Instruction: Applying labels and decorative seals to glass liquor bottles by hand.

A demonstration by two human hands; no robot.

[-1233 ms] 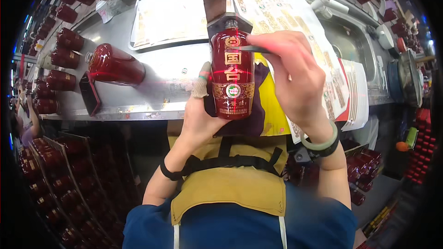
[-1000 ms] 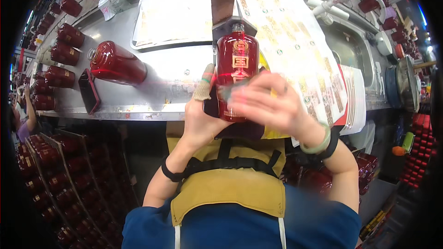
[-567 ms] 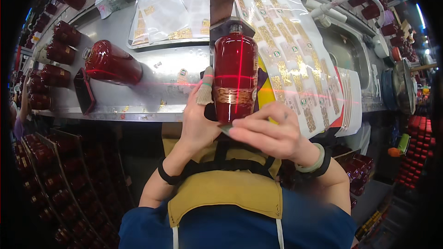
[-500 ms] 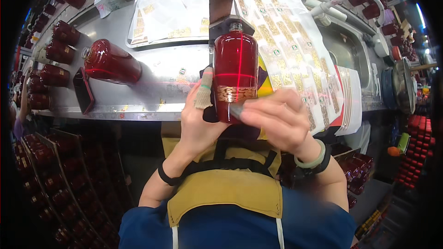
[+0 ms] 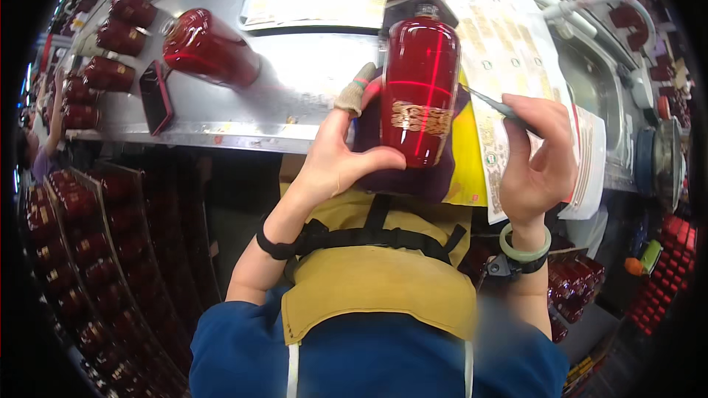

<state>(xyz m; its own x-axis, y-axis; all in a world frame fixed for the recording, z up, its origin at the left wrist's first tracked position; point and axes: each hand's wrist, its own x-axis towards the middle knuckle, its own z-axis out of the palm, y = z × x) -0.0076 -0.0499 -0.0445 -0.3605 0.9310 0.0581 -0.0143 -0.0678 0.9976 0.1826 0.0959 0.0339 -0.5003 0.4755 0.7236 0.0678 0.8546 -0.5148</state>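
Observation:
A red glass bottle [image 5: 419, 63] lies on a dark purple cloth [image 5: 413, 183], its neck pointing away from me. A gold patterned decal [image 5: 422, 119] sits across its lower part, and red laser lines cross on the glass. My left hand [image 5: 333, 149] steadies the bottle, thumb on its base edge and the cloth-wrapped finger along its left side; the other fingers are partly hidden. To the right of the bottle, my right hand [image 5: 540, 149] grips slim dark tweezers [image 5: 495, 105], their tip close to the bottle's right side. Sheets of gold decals [image 5: 501, 44] lie beyond that hand.
Another red bottle [image 5: 210, 48] rests on its side at the left of the metal bench [image 5: 310, 66], near a phone [image 5: 155, 97] and several red jars [image 5: 122, 37]. A sink [image 5: 590, 66] with a white tap [image 5: 605, 1] is at right. Racks of red jars [image 5: 96, 228] stand below.
My right hand has drawn back from the bottle to the right, with the tweezers now showing. My left thumb now shows on the bottle's base. The whole view has shifted.

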